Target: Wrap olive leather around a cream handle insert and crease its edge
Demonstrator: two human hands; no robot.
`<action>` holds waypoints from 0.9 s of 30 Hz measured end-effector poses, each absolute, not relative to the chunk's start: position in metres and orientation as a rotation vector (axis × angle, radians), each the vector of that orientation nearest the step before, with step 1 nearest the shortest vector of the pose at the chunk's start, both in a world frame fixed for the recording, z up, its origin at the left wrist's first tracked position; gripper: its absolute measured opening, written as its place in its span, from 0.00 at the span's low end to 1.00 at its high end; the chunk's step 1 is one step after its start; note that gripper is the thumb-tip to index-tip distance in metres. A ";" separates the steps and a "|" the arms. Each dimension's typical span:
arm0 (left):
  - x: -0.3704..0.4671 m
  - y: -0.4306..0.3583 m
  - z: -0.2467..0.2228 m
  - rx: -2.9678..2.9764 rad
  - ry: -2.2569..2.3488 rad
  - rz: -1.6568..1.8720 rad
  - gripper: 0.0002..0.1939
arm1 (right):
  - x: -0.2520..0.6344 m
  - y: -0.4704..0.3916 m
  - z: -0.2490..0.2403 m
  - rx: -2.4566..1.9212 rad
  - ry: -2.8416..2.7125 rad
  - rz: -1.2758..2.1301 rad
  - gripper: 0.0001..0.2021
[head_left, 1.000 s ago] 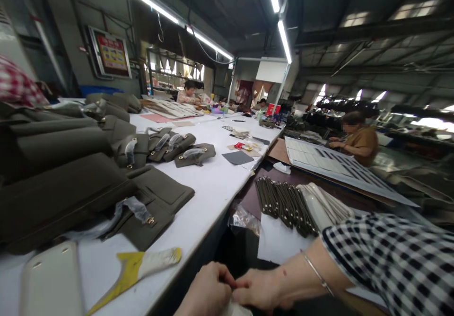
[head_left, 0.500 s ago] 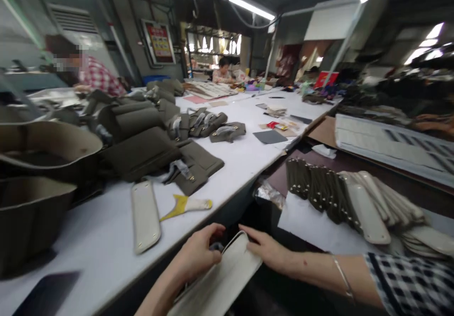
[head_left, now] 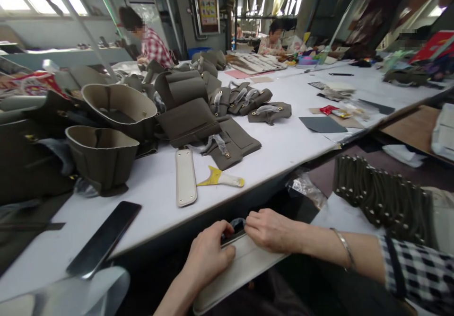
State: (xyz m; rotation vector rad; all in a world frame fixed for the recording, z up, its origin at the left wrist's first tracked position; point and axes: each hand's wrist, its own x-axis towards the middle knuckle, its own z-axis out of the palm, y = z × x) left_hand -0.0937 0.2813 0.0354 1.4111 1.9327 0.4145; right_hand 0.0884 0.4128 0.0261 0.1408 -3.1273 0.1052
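Over my lap lies a long cream leather panel (head_left: pixel 244 264) with stitched edges, tilted up toward the right. My left hand (head_left: pixel 213 250) grips its near-left edge, thumb on top and fingers curled over the far side. At the far edge my right hand (head_left: pixel 267 228) is closed on the panel, fingers bent together. Between the two hands shows a bit of clear plastic wrap (head_left: pixel 238 222) around something dark; what is under the panel is hidden. On the table, a similar cream strip with studs (head_left: pixel 186 179) lies beside a yellow-and-white tool (head_left: pixel 222 178).
Dark olive bag parts (head_left: pixel 191 122) crowd the white table (head_left: pixel 280 141), with open bag bodies (head_left: pixel 102 160) at left. A phone (head_left: pixel 104 238) lies near the edge. Stacked olive strips (head_left: pixel 383 197) stand at right. Co-workers, one in a checked shirt (head_left: pixel 156 48), sit at the back.
The view has swung left and down. The panel has turned flatter between my hands, and my right hand's fingers have curled in from a more stretched position.
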 end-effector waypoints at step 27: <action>-0.083 0.275 0.032 1.417 2.020 0.355 0.08 | 0.048 0.401 0.024 -0.015 -2.986 0.717 0.06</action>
